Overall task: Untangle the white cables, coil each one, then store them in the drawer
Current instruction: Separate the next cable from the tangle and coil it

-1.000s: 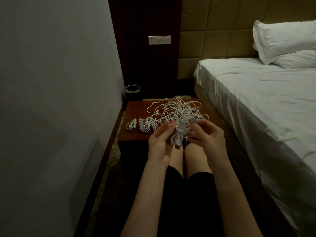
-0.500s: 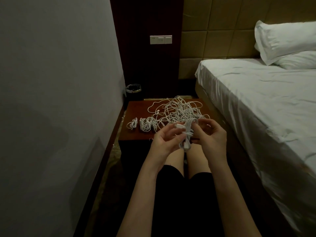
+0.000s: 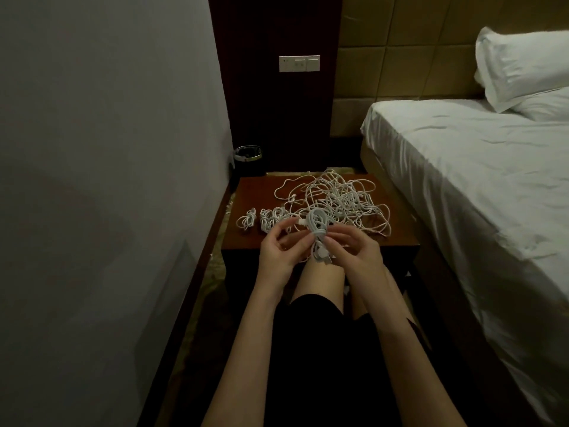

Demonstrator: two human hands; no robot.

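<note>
A tangled heap of white cables (image 3: 335,200) lies on the dark wooden bedside table (image 3: 255,192). Finished small coils (image 3: 246,221) sit in a row at the table's front left, partly behind my left hand. I hold a coiled white cable (image 3: 317,229) above the table's front edge. My right hand (image 3: 354,251) pinches the coil at its waist. My left hand (image 3: 277,248) holds the cable's loose plug end beside the coil's top. No drawer is visible.
A grey wall runs close on the left. The bed (image 3: 462,167) with white sheets and pillows (image 3: 520,66) stands on the right. A small black bin (image 3: 248,158) sits behind the table by the wall. My knees show under the table's front edge.
My left hand has carried the cable's plug end from below the coil up to its top left. The coil has shifted slightly in my right hand's pinch. The heap is unchanged.
</note>
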